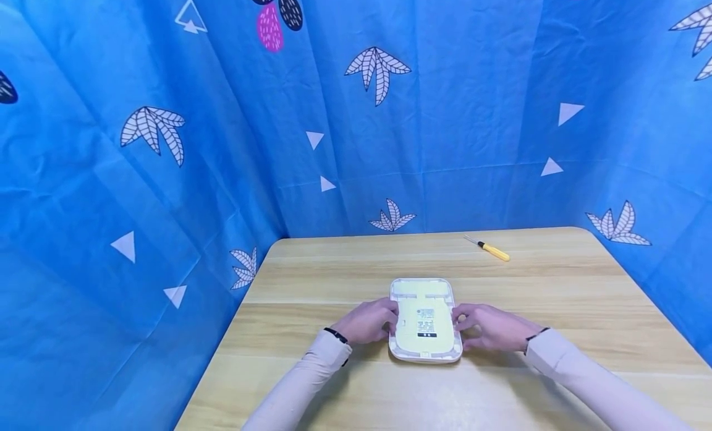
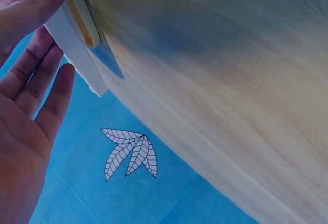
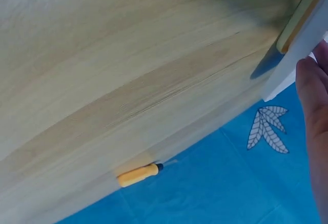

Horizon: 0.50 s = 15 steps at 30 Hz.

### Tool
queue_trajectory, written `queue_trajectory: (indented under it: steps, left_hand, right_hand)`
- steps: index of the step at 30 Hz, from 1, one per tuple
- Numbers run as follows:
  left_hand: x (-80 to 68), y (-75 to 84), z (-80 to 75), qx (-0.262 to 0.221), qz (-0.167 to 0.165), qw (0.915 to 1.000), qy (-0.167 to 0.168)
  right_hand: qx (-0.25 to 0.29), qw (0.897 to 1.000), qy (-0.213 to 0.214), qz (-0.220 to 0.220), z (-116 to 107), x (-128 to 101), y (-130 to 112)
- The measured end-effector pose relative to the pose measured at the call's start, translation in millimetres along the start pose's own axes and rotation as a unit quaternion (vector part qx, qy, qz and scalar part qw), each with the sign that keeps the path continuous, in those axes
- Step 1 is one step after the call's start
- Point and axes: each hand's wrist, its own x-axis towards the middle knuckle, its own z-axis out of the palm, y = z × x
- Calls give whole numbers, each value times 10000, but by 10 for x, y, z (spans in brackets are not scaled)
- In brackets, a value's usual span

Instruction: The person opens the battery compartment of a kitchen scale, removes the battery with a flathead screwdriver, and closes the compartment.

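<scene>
In the lower middle of the head view, two arms in pale long sleeves are reaching in from the bottom edge onto a light wooden table (image 1: 556, 282). The left hand (image 1: 368, 321) is resting against the left edge of a flat white device (image 1: 425, 320) with rounded corners, which is lying on the table just below the centre of the frame. Its fingers are lying nearly straight and relaxed beside the casing; in the left wrist view, at the upper left, the thumb (image 2: 31, 8) is pressing on the device (image 2: 72, 44) while the other fingers are spreading out loosely below it. The right hand (image 1: 489, 326) is touching the opposite, right edge of the device, fingers gently bent and pointing toward it. In the right wrist view only the fingertips (image 3: 313, 96) are showing at the right edge, just beside the white casing (image 3: 302, 39), so how firmly they are gripping cannot be told. The device's upturned face is pale yellow with a small printed label near its middle.

Farther back, in the upper right part of the tabletop, a small yellow-handled screwdriver (image 1: 492, 250) is lying well apart from the hands, near the far edge. Behind the table, a blue curtain (image 1: 167, 171) patterned with white leaves and triangles is hanging across the whole upper frame and wrapping round both sides.
</scene>
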Motion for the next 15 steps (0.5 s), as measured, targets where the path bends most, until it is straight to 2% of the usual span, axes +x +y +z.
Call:
queue_trajectory:
  steps: [4,9,12,15]
  left_hand:
    - [6,13,-14,-72,-65,9999,-64]
    - [-5,-2,-92,-361,42,9993,-129]
    - [-43,-53,-163,-913,-51,9958,-85]
    - [-84,-123,-233,-1674,-369,9851,131]
  right_hand:
    - [452,9984,35,353,-22,-27,3]
    - [881,9928,543,606,-76,-42,26]
    - [1058,9884,793,745,-100,-40,30]
    - [1301,9815,953,1028,-111,-46,18]
